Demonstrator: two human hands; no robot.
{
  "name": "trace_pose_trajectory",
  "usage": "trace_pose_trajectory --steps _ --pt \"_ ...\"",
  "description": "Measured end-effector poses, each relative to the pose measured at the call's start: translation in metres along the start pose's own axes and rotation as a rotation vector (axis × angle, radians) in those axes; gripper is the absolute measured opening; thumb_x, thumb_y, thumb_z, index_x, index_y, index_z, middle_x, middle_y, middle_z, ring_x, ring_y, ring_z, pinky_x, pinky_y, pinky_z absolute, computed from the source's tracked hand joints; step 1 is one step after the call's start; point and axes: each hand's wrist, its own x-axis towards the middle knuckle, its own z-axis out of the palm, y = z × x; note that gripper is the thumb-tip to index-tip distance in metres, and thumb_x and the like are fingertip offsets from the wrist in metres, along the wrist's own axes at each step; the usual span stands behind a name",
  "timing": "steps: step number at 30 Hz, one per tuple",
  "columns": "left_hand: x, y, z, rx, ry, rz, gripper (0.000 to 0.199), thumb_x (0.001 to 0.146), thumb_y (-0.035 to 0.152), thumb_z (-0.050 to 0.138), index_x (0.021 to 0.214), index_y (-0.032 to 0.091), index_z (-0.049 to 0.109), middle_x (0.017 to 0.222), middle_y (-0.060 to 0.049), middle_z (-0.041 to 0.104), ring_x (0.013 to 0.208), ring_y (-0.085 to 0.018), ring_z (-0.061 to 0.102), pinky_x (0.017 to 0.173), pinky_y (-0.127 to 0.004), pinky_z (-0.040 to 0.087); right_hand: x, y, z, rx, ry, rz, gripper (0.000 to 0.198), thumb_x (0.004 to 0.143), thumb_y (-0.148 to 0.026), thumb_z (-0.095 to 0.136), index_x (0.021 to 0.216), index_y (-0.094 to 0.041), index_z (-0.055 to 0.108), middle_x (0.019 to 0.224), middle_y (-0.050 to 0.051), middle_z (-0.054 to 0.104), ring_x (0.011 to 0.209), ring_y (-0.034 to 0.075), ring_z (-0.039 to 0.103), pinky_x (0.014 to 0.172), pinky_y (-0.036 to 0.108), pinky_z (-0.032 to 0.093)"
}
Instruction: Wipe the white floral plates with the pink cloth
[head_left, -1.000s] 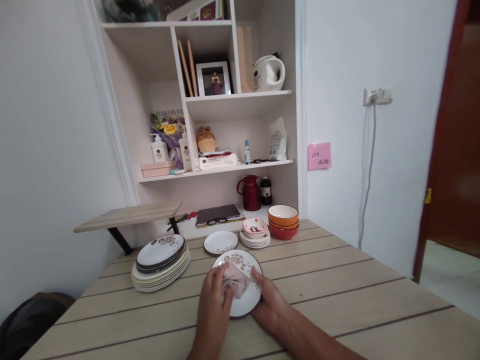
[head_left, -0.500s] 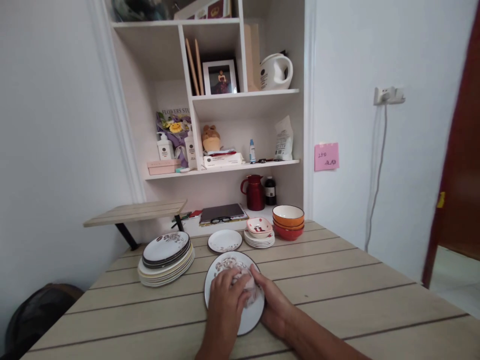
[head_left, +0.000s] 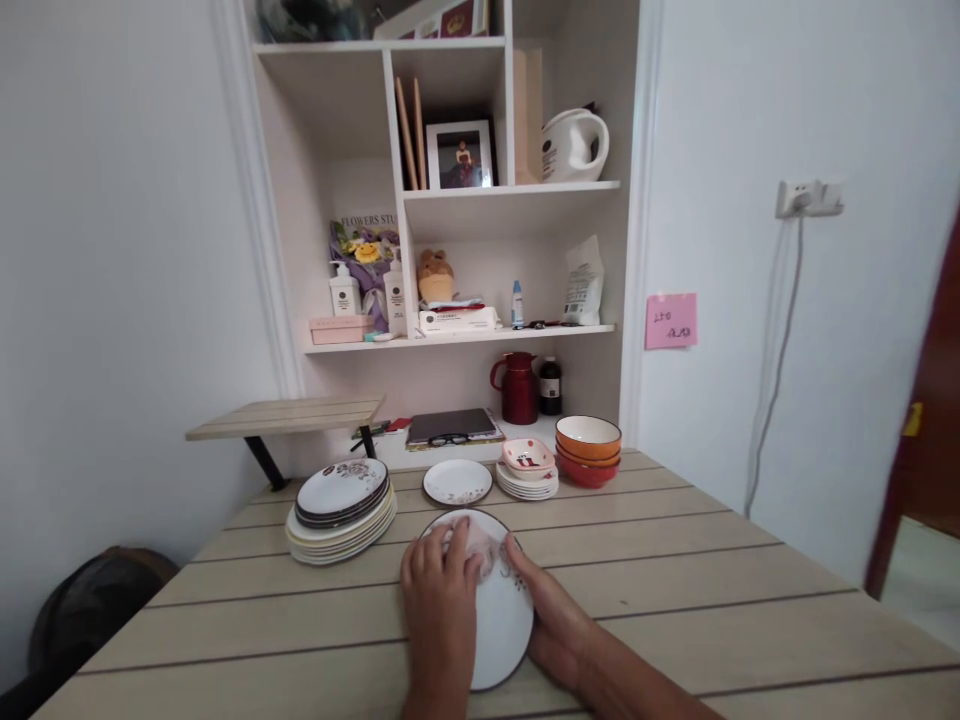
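A white plate [head_left: 501,632] with a dark rim and a brown flower pattern is held at the front middle of the table. My right hand [head_left: 561,625] grips its right edge, thumb on top and the other fingers hidden underneath. Across the plate's upper left lies my left hand [head_left: 441,585], pressing a pale crumpled cloth [head_left: 481,552] onto the surface. Part of that cloth is hidden under the fingers. Just beyond, a smaller white plate [head_left: 457,482] lies flat on the table.
To the left stands a stack of plates [head_left: 341,515] below a small raised shelf [head_left: 285,415]. Small dishes [head_left: 527,472] and orange and red bowls [head_left: 589,452] are stacked at the back right. A dark red jug [head_left: 517,388] stands behind them.
My left hand has slid the cloth toward the plate's upper left, baring more of its lower middle. The plate seems turned, with flowers now showing at its right. The view has shifted slightly left.
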Motion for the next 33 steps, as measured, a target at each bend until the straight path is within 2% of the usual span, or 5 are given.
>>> trace_pose_trajectory --steps 8,14,22,27,33 --pt "-0.005 0.0 0.011 -0.165 0.019 -0.043 0.037 0.089 0.026 0.05 0.125 0.022 0.054 0.115 -0.011 0.06 0.106 -0.024 0.055 0.088 -0.043 0.047 -0.005 -0.001 0.005 -0.033 -0.067 -0.022 0.064 0.085 -0.058 0.048 0.123 -0.009 0.058 0.107 0.015 0.071 0.103 0.023 0.064 0.1 0.035 0.038" --pt "-0.011 0.001 0.019 -0.41 -0.184 0.094 0.049 0.086 0.017 0.049 0.134 0.027 0.045 0.131 -0.006 0.056 0.124 -0.023 0.047 0.102 -0.047 0.041 -0.001 -0.003 0.0 0.003 -0.103 -0.011 0.068 0.084 -0.065 0.043 0.122 -0.01 0.059 0.111 0.014 0.07 0.105 0.022 0.063 0.1 0.034 0.038" --pt "-0.009 0.008 0.012 -0.645 -0.435 0.134 0.039 0.077 0.01 0.056 0.112 0.027 0.063 0.121 -0.004 0.063 0.118 -0.021 0.053 0.102 -0.045 0.043 0.006 -0.013 -0.01 0.119 -0.042 0.018 0.072 0.08 -0.069 0.045 0.109 -0.006 0.063 0.102 0.016 0.071 0.102 0.024 0.063 0.097 0.036 0.041" --pt "-0.006 0.002 0.007 -0.598 -0.523 0.069 0.038 0.072 0.004 0.055 0.1 0.026 0.067 0.109 -0.003 0.069 0.109 -0.021 0.057 0.098 -0.044 0.044 0.009 -0.033 -0.023 0.091 0.012 -0.067 0.071 0.081 -0.065 0.049 0.12 -0.006 0.058 0.106 0.017 0.07 0.104 0.026 0.063 0.097 0.04 0.041" --pt "-0.003 -0.01 0.006 -0.464 -0.436 0.01 0.041 0.073 0.005 0.054 0.103 0.03 0.067 0.109 -0.002 0.066 0.105 -0.02 0.058 0.095 -0.043 0.045 0.003 -0.039 -0.028 0.049 0.03 -0.033 0.066 0.083 -0.06 0.049 0.121 -0.007 0.058 0.108 0.018 0.07 0.099 0.027 0.065 0.096 0.043 0.041"
